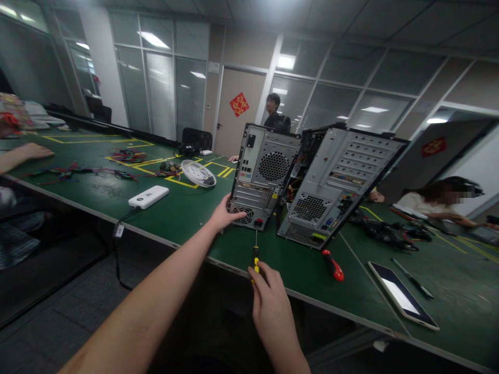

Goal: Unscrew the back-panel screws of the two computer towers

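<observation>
A computer case (264, 202) stands upright on the green table with its back panel facing me. My left hand (226, 214) holds its lower left edge, the thumb lying across the small fan grille and the other fingers hidden round the side. In my right hand (268, 293) is a yellow and black screwdriver (255, 254), pinched by its handle. Its shaft points up to the bottom of the back panel, near a red switch and black socket; whether the tip touches a screw is too small to tell. A second computer case (312, 189) leans close by on the right.
A red-handled tool (333, 266), a phone-like tablet (403, 296) and a dark pen (412, 279) lie to the right. Leftward are a white power bank (148, 197) with a cable, a white oval basket (198, 173) and wires (127, 156). Other people sit around the table.
</observation>
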The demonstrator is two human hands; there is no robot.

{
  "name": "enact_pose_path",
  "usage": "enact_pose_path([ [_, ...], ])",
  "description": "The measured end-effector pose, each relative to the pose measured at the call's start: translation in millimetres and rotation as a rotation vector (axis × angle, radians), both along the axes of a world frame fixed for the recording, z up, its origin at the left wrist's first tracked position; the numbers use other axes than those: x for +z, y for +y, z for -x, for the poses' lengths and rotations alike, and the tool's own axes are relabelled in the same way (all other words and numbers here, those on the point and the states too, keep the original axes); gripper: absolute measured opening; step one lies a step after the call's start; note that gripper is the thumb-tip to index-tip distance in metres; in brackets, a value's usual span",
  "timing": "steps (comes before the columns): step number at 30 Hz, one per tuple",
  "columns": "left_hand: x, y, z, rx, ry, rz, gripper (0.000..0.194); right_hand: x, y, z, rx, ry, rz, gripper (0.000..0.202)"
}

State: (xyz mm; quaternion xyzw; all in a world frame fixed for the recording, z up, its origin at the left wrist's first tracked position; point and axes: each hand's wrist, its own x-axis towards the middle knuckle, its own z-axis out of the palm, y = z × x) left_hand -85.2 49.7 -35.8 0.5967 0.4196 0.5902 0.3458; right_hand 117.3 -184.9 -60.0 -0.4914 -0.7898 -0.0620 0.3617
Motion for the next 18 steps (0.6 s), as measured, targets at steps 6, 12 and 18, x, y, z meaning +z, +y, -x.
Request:
enact_pose_path([
  [6,1.7,-2.3,0.7,-0.003,0.007,0.003,0.104,-1.9,0.8,0.8,-0.013,0.030,0.003,0.045],
  [12,0.2,-1.0,1.9,0.002,0.020,0.005,0.104,-1.7,0.3,2.3,-0.025,0.026,0.003,0.041],
  [18,-0.9,0.7,2.0,-0.002,0.011,0.004,0.106,-1.5,0.8,2.4,-0.023,0.042,0.010,0.039],
])
